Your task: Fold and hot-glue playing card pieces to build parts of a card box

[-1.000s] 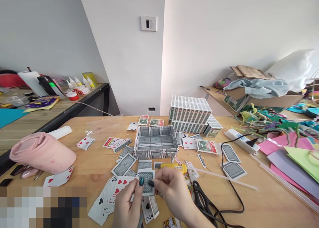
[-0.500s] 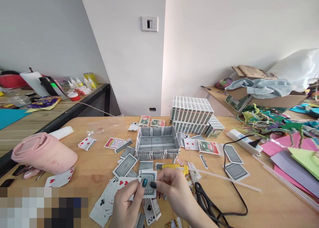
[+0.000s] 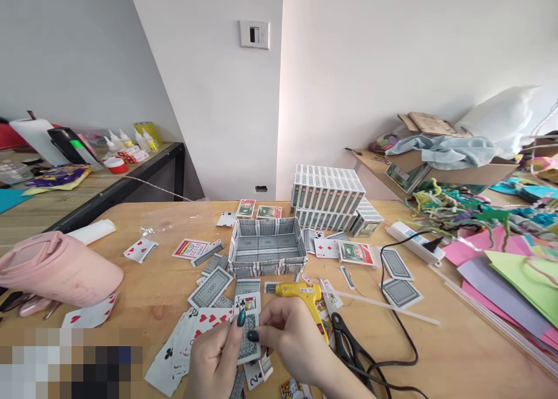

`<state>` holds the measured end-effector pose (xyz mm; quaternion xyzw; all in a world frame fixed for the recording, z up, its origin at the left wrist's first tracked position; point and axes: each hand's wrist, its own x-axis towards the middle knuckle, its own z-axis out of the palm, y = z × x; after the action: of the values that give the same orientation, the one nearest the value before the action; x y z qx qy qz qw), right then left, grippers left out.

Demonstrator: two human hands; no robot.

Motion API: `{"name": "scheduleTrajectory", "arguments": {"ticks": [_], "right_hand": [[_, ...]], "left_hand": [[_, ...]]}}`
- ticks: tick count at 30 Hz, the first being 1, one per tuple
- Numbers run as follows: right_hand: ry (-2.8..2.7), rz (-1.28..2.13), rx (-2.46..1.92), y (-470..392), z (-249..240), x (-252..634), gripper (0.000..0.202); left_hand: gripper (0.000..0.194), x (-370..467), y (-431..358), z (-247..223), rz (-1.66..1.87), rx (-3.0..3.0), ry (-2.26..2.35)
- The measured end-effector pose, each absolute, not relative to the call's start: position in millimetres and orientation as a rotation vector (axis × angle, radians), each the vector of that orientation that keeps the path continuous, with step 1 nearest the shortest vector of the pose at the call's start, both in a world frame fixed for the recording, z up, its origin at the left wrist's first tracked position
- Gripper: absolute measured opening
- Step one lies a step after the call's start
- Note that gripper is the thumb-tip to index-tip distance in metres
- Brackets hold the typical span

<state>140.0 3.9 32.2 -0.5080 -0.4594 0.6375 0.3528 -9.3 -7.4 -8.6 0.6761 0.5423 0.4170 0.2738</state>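
In front of me, my left hand (image 3: 213,352) pinches a playing card, a jack of clubs (image 3: 249,302), with its thumb on top. A second card, its patterned back (image 3: 248,344) up, overlaps the jack lower down. My right hand (image 3: 291,334) grips the right edge of that pair, thumb on the patterned back. Just beyond the right hand lies a yellow glue gun (image 3: 305,293) with a clear glue stick in its rear. Behind the hands stands an open box (image 3: 267,268) built from patterned cards. Loose cards (image 3: 168,355) are spread beneath and left of my left hand.
Black scissors (image 3: 346,338) and a black cable (image 3: 407,338) lie right of my hands. Card boxes (image 3: 326,193) are stacked at the back, near a white power strip (image 3: 414,242). Coloured paper (image 3: 483,283) covers the far right. A pink roll (image 3: 61,271) sits left.
The patterned card has slid down against the jack, uncovering more of the jack's face. Both hands still hold the cards. The view has shifted slightly right.
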Motion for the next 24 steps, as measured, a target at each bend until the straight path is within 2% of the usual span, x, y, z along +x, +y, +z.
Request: {"name": "scheduleTrajectory", "arguments": {"ticks": [6, 17, 24], "right_hand": [[-1.316, 1.494, -1.428, 1.4, 30.8, 141.1, 0.01], [-1.267, 1.581, -1.333, 0.2, 26.5, 139.3, 0.009], [-1.135, 1.557, -1.314, 4.1, 30.3, 142.5, 0.008]], "left_hand": [[0.033, -1.7, -5.4, -6.7, 1.225, 1.57, 1.523], [0.042, -1.8, -9.0, -3.7, 1.212, 1.775, 1.519], [0.036, 0.8, -10.0, -2.3, 1.106, 1.736, 1.41]]}}
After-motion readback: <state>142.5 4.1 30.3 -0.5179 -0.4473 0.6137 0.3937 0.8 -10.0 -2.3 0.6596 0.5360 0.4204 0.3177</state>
